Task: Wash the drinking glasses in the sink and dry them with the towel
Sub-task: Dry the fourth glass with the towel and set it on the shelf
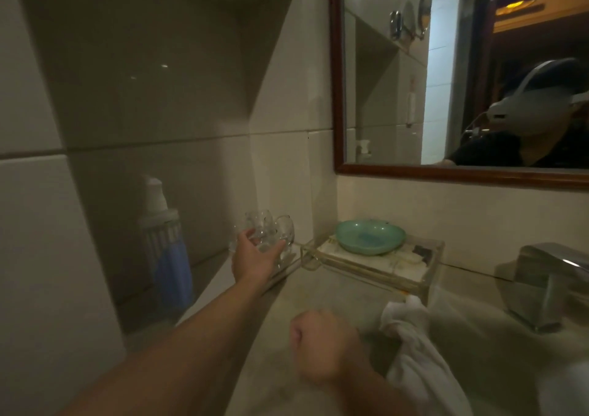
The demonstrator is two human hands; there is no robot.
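Here, the thumb and fingertips (279, 245) of the left hand (255, 254) curl round a clear, bulbous drinking glass (263, 235), holding it low at the far-left corner ledge. A second clear glass (286, 228) stands just beside it, though whether the two touch I cannot tell. The right hand (322, 347), near the camera, is balled into a fist. A white cloth towel (411, 342) bunches out from its right side; the grip itself is hidden, so I judge that it clutches the cloth. Further right sits a teal soap dish (369, 235) on a clear acrylic tray (427, 256), then the chrome tap (548, 275). To do this step well, grip the glass low on its bowl and move it straight clear of its neighbour, so the two do not knock.
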